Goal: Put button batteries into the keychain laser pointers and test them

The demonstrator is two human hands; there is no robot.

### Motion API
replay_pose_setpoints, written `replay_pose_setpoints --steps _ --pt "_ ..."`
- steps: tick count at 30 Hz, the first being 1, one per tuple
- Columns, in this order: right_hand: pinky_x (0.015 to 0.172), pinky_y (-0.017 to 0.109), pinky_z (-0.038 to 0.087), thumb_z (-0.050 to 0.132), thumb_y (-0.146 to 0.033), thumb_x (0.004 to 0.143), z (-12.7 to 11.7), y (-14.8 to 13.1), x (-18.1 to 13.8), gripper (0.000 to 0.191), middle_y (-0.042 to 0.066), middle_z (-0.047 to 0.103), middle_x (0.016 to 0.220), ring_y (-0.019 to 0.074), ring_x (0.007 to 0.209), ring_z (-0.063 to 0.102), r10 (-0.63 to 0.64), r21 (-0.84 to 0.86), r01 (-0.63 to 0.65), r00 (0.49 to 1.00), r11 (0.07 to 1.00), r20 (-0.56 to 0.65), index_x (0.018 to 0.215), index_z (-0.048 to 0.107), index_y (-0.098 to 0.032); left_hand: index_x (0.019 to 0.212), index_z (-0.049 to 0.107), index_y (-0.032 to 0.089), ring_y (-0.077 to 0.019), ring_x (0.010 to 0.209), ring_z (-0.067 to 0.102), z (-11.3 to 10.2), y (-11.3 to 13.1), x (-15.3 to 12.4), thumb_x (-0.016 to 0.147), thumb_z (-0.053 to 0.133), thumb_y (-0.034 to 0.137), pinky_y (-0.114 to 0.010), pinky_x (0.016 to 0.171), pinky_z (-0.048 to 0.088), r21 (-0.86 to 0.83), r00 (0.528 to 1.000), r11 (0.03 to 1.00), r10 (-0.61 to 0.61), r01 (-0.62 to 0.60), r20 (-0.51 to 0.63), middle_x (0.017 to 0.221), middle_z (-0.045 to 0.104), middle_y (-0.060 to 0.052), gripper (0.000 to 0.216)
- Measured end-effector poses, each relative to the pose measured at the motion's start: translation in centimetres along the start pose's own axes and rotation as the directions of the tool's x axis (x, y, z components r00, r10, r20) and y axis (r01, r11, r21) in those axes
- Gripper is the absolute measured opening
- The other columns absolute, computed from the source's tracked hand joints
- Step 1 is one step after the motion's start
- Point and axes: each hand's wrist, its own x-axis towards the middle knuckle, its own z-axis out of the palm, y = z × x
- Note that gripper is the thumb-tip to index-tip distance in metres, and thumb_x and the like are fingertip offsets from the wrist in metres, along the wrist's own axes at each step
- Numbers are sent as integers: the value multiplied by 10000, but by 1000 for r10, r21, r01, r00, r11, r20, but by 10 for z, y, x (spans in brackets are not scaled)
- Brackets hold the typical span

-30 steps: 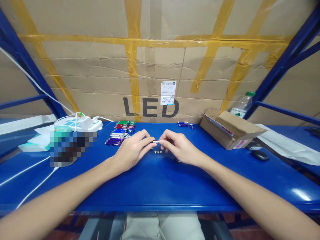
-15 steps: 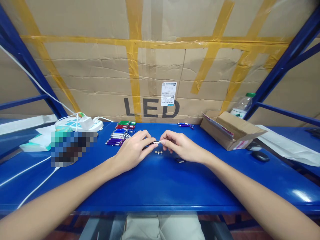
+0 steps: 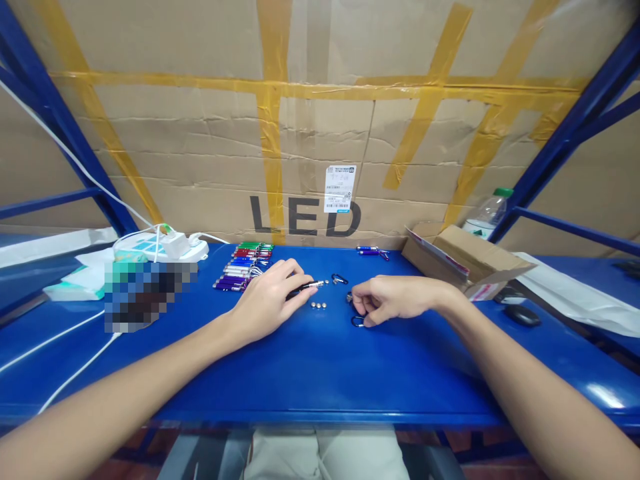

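Observation:
My left hand is closed round a slim black mini flashlight, whose silver end points right. Just off that end lies a tiny round silver piece. Three button cells sit in a row on the table below the flashlight. My right hand has its fingers bent down at a black carabiner and pinches it; a small dark metal piece shows by the fingertips. Between the hands, farther back, lies another black carabiner with a small metal part.
On the blue table, several coloured mini flashlights lie stacked behind my left hand. Two blue ones are at the back. To the right are an open cardboard box and a black mouse; a power strip stands left.
My right hand has left the flashlight's end and moved right and slightly down to the carabiner. The farther carabiner and the tiny silver piece now show. My left hand keeps the flashlight.

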Motion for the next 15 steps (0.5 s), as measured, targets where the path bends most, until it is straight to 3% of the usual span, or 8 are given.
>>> replay_pose_setpoints --steps 3,8,15 --pt "602 241 395 783 -341 846 3 -4 2 205 -25 642 747 142 672 558 -4 -22 4 1000 1000 19 912 665 -187 1125 759 159 -225 964 672 0 0 0 1107 587 319 -380 876 567 0 1000 1000 -2 2 4 1054 718 -98 236" --pt "583 244 385 722 -205 855 13 -13 7 68 -31 658 761 135 646 546 -40 -35 37 995 999 -89 894 667 -199 1121 763 165 -222 962 675 0 0 -1 1112 573 337 -381 875 573 3 1000 1000 3 -3 11 1054 718 -100 257" --pt "659 245 414 763 -187 873 23 -16 15 151 2 688 921 144 754 588 -199 -95 185 963 978 -182 1001 683 -189 1125 770 173 -222 946 672 0 1 0 1105 587 328 -375 855 571 -3 1000 1000 1 -1 21 1035 714 -95 241"
